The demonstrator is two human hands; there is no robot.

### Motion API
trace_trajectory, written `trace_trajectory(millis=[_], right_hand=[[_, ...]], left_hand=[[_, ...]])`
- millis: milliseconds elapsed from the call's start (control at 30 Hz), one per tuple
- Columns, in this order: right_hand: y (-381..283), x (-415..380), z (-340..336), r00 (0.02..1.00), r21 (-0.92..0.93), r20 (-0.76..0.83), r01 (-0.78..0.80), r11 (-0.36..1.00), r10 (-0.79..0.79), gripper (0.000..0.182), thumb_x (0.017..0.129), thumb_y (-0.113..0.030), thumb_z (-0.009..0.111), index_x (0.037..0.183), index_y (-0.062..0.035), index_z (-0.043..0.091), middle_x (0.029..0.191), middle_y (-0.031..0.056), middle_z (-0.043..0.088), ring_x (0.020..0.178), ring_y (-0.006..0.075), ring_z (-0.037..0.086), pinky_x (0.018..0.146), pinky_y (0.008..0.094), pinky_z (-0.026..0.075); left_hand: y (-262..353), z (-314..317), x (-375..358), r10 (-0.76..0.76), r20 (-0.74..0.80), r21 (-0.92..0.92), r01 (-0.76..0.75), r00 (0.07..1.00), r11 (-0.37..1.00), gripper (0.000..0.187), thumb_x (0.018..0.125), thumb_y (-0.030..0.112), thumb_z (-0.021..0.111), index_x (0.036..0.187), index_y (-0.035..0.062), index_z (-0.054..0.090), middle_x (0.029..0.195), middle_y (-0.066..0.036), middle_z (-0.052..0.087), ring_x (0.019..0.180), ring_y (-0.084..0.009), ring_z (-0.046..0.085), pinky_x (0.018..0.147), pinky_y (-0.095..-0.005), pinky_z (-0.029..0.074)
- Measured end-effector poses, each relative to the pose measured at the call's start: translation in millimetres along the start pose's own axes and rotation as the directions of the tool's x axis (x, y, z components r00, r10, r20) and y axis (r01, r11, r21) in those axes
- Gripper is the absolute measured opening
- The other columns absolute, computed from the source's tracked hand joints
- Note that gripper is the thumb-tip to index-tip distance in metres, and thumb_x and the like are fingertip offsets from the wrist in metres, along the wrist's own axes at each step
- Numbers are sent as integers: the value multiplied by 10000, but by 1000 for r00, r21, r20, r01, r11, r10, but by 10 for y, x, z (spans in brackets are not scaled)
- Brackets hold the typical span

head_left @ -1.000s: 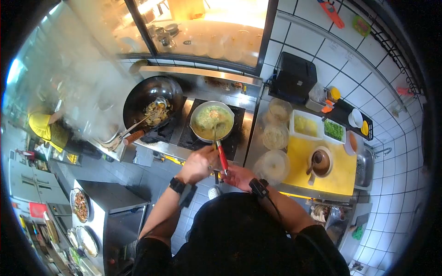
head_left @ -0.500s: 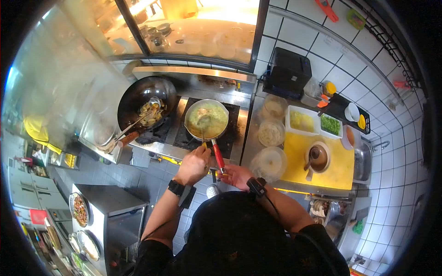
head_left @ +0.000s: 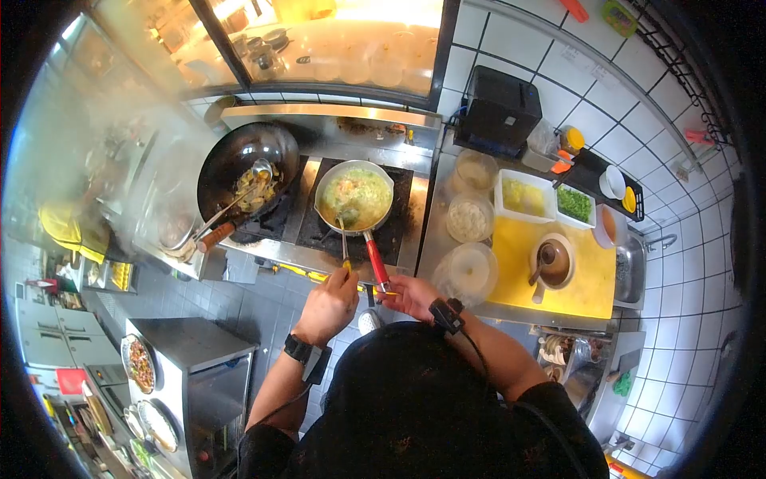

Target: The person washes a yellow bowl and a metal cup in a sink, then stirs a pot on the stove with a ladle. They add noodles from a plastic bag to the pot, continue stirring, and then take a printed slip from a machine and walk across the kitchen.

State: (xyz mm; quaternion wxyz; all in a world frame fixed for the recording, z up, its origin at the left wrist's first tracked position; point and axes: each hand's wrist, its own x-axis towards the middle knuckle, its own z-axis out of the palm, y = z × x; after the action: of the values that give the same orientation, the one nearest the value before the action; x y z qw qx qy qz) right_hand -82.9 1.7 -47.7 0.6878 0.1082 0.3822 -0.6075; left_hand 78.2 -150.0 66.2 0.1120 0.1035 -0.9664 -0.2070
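Observation:
My left hand (head_left: pixel 328 303) is closed around the yellow-ended handle of a ladle (head_left: pixel 345 245). The ladle's bowl dips into yellow-green food with paler and orange bits (head_left: pixel 359 191), near the front of a light metal saucepan (head_left: pixel 320 214). That pan stands on the right burner, its red handle (head_left: pixel 375 255) pointing toward me. My right hand (head_left: pixel 412 298) has its fingers closed at the end of this red handle; the fingertips are partly hidden. On the left burner a dark wok (head_left: pixel 219 164) holds browned pieces and a second ladle (head_left: pixel 261 167).
To the right, a yellow board (head_left: pixel 511 275) carries a brown sauce bowl (head_left: pixel 565 267) with a spoon. Tubs of yellow pieces (head_left: pixel 524 197) and chopped greens (head_left: pixel 573 205) stand behind. The wok's wooden handle (head_left: pixel 217 237) juts forward. Steam hangs at left. A steel cabinet (head_left: pixel 187 343) stands lower left.
My left hand has drawn back toward me, bringing the ladle's bowl to the pan's front side. My right hand stays at the red handle's end. The whole view has shifted slightly.

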Motion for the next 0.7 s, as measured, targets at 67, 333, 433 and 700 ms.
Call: trace_trajectory(millis=[67,333,433,700], right_hand=[[15,19,-20,1000,7,-2,0,1000,0,313,992,-231,497,1211,-8,525,1093,168,656,974,270,665,801,342,569],[14,1,-17,1000,36,-8,0,999,0,288,975,-233,541,1167,-19,551,1026,122,632,933,249,661,785,343,579],[25,48,-74,999,96,33,-21,995,18,296,994,-218,494,1205,-15,536,1083,167,656,986,282,666,801,352,571],[-45,-35,-35,999,99,-17,-49,994,51,318,998,-224,491,1232,-12,532,1120,166,653,1021,294,656,818,358,563]], left_hand=[[-31,37,-44,-11,3,-6,11,1000,1000,272,824,43,618,1087,-22,583,1043,-198,596,873,-362,634,740,-419,545],[-148,124,-76,-83,-86,35,86,993,996,403,811,59,647,1208,18,586,1213,-230,567,990,-373,636,813,-416,552],[-261,169,13,-42,-144,53,50,989,997,432,795,49,667,1219,17,591,1236,-236,557,992,-378,640,812,-414,556],[-361,211,49,-31,-181,81,46,983,996,397,798,42,660,1191,33,606,1242,-229,543,979,-375,642,787,-419,559]])
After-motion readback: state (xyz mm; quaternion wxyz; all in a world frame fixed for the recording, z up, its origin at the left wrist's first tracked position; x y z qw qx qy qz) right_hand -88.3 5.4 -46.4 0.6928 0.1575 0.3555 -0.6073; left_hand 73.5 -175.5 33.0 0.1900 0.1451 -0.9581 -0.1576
